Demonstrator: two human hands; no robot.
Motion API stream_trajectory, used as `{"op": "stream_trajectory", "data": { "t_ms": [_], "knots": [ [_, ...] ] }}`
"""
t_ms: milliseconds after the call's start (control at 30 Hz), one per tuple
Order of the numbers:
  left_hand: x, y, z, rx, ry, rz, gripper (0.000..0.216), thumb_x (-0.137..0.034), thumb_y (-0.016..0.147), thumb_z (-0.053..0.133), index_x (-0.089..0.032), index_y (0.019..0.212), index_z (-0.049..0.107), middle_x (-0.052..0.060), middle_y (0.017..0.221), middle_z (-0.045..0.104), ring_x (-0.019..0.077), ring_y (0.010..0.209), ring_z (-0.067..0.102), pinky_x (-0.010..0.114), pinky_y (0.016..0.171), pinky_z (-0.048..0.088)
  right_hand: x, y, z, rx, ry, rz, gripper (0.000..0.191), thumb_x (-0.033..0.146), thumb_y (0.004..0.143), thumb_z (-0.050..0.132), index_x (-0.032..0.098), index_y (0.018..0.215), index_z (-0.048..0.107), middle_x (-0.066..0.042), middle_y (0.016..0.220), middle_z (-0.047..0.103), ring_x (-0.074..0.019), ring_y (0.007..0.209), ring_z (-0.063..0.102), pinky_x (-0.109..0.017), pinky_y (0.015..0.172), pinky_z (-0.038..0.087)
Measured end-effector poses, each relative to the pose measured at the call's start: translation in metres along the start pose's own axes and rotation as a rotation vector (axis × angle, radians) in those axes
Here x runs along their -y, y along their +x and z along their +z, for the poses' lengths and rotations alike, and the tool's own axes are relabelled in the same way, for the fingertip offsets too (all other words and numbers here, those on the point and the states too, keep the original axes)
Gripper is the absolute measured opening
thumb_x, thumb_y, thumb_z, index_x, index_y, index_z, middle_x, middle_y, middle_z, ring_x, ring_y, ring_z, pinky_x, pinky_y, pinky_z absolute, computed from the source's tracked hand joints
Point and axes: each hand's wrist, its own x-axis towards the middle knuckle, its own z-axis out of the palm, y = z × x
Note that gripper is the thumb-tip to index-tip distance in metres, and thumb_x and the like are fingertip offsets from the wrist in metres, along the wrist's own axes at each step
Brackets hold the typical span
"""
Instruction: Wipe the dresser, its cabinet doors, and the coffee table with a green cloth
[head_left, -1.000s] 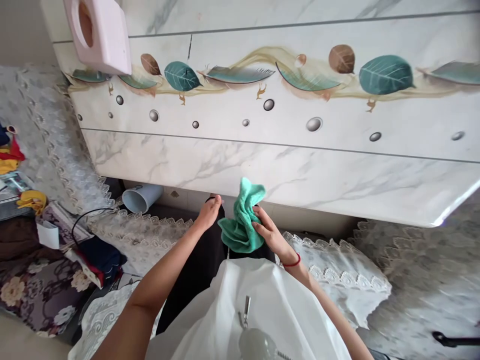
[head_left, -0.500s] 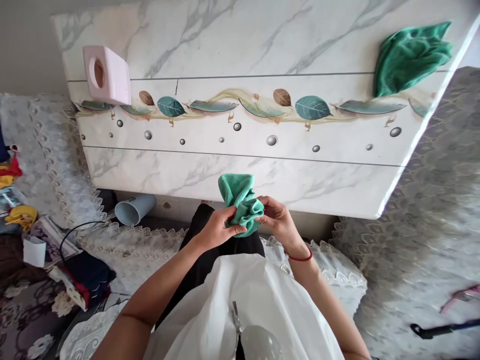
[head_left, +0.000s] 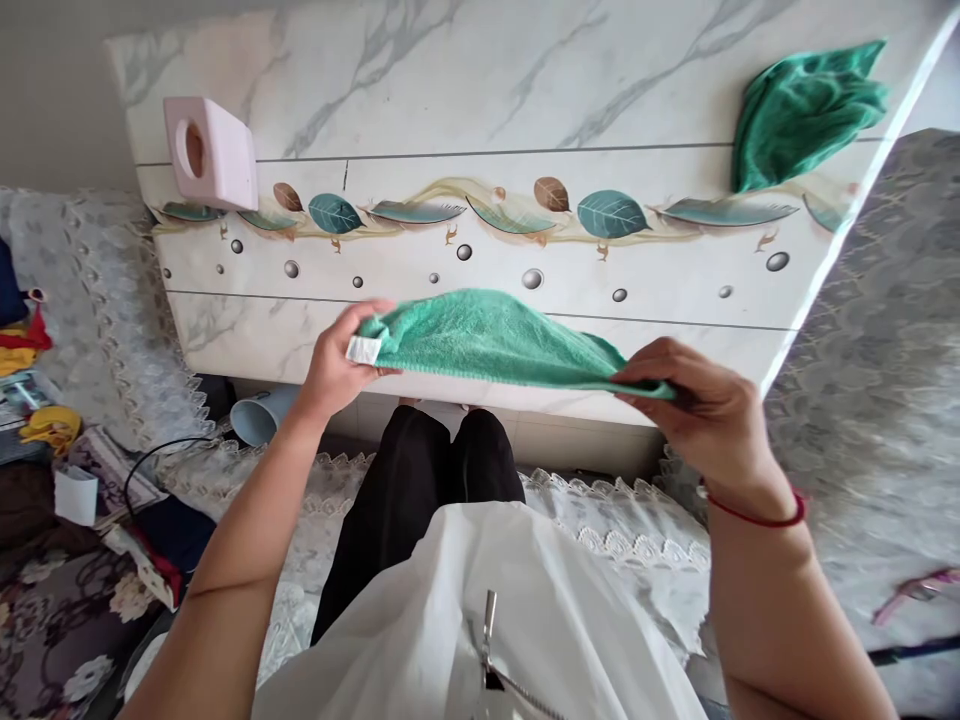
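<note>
A light green towel (head_left: 487, 335) is stretched wide between my two hands over the table's near edge. My left hand (head_left: 341, 360) is closed on its left end, where a white label (head_left: 364, 349) hangs out. At the other end, my right hand (head_left: 694, 400) pinches the towel's corner between thumb and fingers. The cloth's lower edge runs nearly straight, while its upper part bulges away from me. A second, darker green cloth (head_left: 806, 115) lies bunched at the table's far right.
The marble-patterned table (head_left: 420, 90) lies before me. A pink tissue box (head_left: 225, 150) stands at its left. Under the near edge is a grey-blue bin (head_left: 262, 415). Lace-covered seats surround the table, with clothes and a yellow roll (head_left: 52, 427) at left.
The towel was crumpled between my hands near my lap. My hands have moved apart and forward, spreading it out sideways, my right hand far to the right.
</note>
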Motion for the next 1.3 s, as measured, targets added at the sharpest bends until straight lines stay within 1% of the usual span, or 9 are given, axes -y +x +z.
{"op": "stream_trajectory", "data": {
  "t_ms": [233, 400, 567, 667, 767, 867, 1033, 1133, 1300],
  "knots": [
    [0.079, -0.058, 0.031, 0.417, 0.216, -0.361, 0.012, -0.03, 0.085, 0.075, -0.021, 0.091, 0.07, 0.003, 0.099, 0.075, 0.0185, 0.094, 0.07, 0.028, 0.088, 0.056, -0.111, -0.078, 0.058, 0.35, -0.047, 0.311, 0.019, 0.032, 0.092, 0.064, 0.019, 0.084, 0.076, -0.007, 0.084, 0.071, -0.0169, 0.074, 0.068, -0.027, 0.067, 0.053],
    [0.134, -0.035, 0.051, 0.43, 0.318, -0.516, 0.016, -0.019, 0.086, 0.073, -0.02, 0.101, 0.068, 0.004, 0.108, 0.076, 0.0211, 0.102, 0.07, 0.033, 0.098, 0.056, -0.181, -0.069, 0.074, 0.368, -0.118, 0.422, 0.021, 0.031, 0.088, 0.061, 0.018, 0.088, 0.077, -0.01, 0.089, 0.073, -0.021, 0.08, 0.068, -0.032, 0.073, 0.058],
    [0.178, 0.025, 0.099, 0.079, 0.704, -0.278, 0.058, -0.015, 0.093, 0.068, -0.019, 0.149, 0.055, 0.022, 0.152, 0.056, 0.0382, 0.144, 0.053, 0.063, 0.121, 0.043, -0.22, -0.003, 0.097, -0.02, -0.564, 0.37, 0.067, 0.038, 0.093, 0.07, 0.015, 0.154, 0.057, -0.026, 0.154, 0.051, -0.0422, 0.137, 0.054, -0.063, 0.11, 0.051],
    [0.205, 0.04, 0.142, 0.258, 0.752, 0.049, 0.061, -0.023, 0.101, 0.059, -0.031, 0.161, 0.047, 0.017, 0.166, 0.045, 0.0385, 0.159, 0.036, 0.072, 0.129, 0.025, -0.228, 0.015, 0.146, 0.144, -0.75, 0.173, 0.076, 0.046, 0.094, 0.073, 0.028, 0.163, 0.047, -0.017, 0.174, 0.027, -0.0508, 0.16, 0.021, -0.083, 0.121, 0.023],
    [0.233, 0.038, 0.17, 0.506, 0.723, 0.245, 0.068, -0.042, 0.097, 0.069, -0.041, 0.162, 0.046, 0.011, 0.174, 0.035, 0.0457, 0.164, 0.021, 0.083, 0.125, 0.012, -0.242, 0.011, 0.194, 0.375, -0.797, 0.012, 0.072, 0.053, 0.097, 0.068, 0.037, 0.164, 0.045, -0.011, 0.176, 0.028, -0.0523, 0.161, 0.019, -0.093, 0.115, 0.013],
    [0.254, 0.024, 0.178, 0.526, 0.755, 0.31, 0.069, -0.046, 0.101, 0.061, -0.037, 0.166, 0.041, 0.014, 0.177, 0.027, 0.0482, 0.165, 0.018, 0.084, 0.123, 0.013, -0.262, -0.007, 0.218, 0.337, -0.797, -0.036, 0.058, 0.039, 0.107, 0.053, 0.033, 0.164, 0.046, -0.011, 0.17, 0.04, -0.0444, 0.161, 0.028, -0.084, 0.121, 0.02],
    [0.262, -0.022, 0.186, 0.597, 0.785, 0.373, 0.063, -0.036, 0.106, 0.048, -0.023, 0.167, 0.04, 0.014, 0.172, 0.039, 0.0369, 0.163, 0.03, 0.06, 0.131, 0.028, -0.276, -0.048, 0.226, 0.281, -0.714, -0.187, 0.066, 0.003, 0.101, 0.036, 0.023, 0.161, 0.052, -0.01, 0.155, 0.059, -0.0242, 0.152, 0.05, -0.046, 0.123, 0.042],
    [0.257, -0.04, 0.189, 0.721, 0.827, 0.362, 0.058, -0.034, 0.109, 0.043, -0.024, 0.166, 0.043, 0.009, 0.168, 0.045, 0.0275, 0.159, 0.041, 0.045, 0.126, 0.039, -0.273, -0.058, 0.224, 0.313, -0.682, -0.289, 0.07, -0.002, 0.097, 0.035, 0.023, 0.159, 0.055, -0.009, 0.147, 0.067, -0.0206, 0.145, 0.058, -0.038, 0.114, 0.049],
    [0.258, -0.003, 0.175, 0.812, 0.84, 0.487, 0.055, -0.029, 0.11, 0.04, -0.025, 0.165, 0.043, 0.005, 0.167, 0.048, 0.0202, 0.156, 0.045, 0.038, 0.129, 0.035, -0.274, -0.023, 0.202, 0.393, -0.754, -0.491, 0.052, 0.005, 0.105, 0.036, 0.019, 0.141, 0.069, -0.008, 0.141, 0.071, -0.0207, 0.136, 0.063, -0.035, 0.103, 0.055]
  ]
}}
